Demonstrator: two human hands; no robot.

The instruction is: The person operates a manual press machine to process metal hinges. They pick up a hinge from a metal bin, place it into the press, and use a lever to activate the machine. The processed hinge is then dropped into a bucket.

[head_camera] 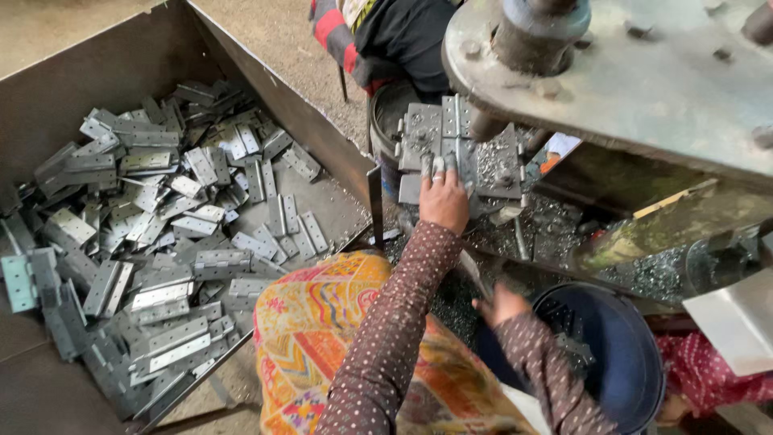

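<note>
Two hands are working: the left hand (444, 200) is pressing a hinge (441, 129) flat-fingered on the press bed; the right hand (501, 304), half-curled, is reaching into the bucket (636, 354), grasp hidden.

hinges (161, 242): dull grey metal | bin (97, 64): matt rusty steel | bucket (620, 354): smooth blue plastic | sleeve (394, 338): dotted cloth

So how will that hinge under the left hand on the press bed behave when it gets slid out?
The hinge looks like stiff grey metal, probably heavy for its size. It lies flat, so it should slide, not roll. Its two leaves may fold at the knuckle once lifted. The left hand rests on its near edge.
</note>
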